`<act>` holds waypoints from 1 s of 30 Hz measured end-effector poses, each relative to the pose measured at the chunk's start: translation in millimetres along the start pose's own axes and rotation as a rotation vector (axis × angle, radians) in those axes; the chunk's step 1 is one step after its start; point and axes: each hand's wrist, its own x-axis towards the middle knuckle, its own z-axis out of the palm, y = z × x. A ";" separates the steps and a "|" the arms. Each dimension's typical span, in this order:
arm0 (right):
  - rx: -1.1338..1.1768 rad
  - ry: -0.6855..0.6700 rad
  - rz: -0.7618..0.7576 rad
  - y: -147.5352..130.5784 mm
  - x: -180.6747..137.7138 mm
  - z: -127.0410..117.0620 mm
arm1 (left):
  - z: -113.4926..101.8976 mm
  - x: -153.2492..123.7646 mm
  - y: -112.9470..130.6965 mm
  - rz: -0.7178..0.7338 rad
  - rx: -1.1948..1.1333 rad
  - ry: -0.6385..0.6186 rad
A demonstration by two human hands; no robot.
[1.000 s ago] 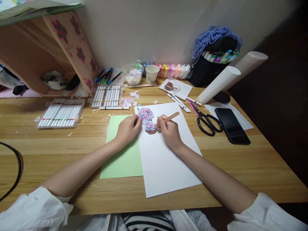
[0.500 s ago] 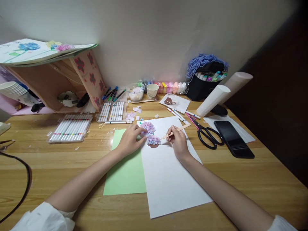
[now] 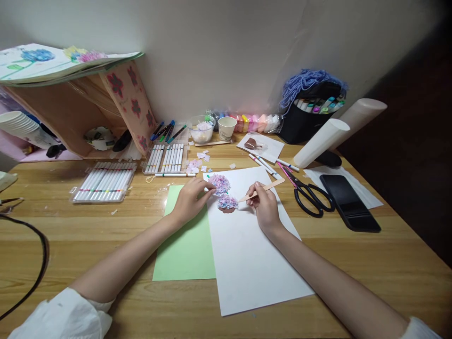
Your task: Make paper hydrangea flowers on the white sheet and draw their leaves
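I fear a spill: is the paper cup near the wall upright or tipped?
Upright: the cup stands on its base, its round mouth facing up, beside the clear bowl.

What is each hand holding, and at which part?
The right hand pinches a wooden stick below its middle. The left hand holds nothing, resting on the green paper.

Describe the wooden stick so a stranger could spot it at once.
Start at the white sheet mid-desk. Near its top, the right hand pinches a wooden stick, tip toward the lower confetti flower. Unlike the markers, it is flat, plain tan.
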 end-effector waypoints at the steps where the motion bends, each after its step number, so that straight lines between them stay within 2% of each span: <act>1: -0.007 0.002 -0.001 -0.3 -0.2 0.0 | -0.4 -0.7 1.0 -0.017 -0.033 0.026; 5: -0.029 0.008 -0.003 -0.5 -1.0 -0.3 | -1.3 -9.8 9.6 -0.098 -0.170 0.052; 11: -0.134 -0.049 -0.075 -2.7 -5.9 1.7 | 0.3 -25.6 28.7 -0.240 -0.399 -0.090; 15: -0.176 -0.105 -0.118 -4.2 -9.4 2.6 | 1.3 -27.7 34.7 -0.306 -0.424 -0.121; 21: -0.210 -0.190 -0.163 -4.5 -13.7 3.6 | 4.4 -32.0 34.2 -0.461 -0.472 -0.087; 26: -0.237 -0.248 -0.242 -4.9 -18.9 4.8 | 9.5 -28.7 35.2 -0.475 -0.560 -0.059; 30: -0.252 -0.276 -0.308 -2.6 -21.3 3.4 | 14.9 -19.6 38.2 -0.425 -0.489 -0.013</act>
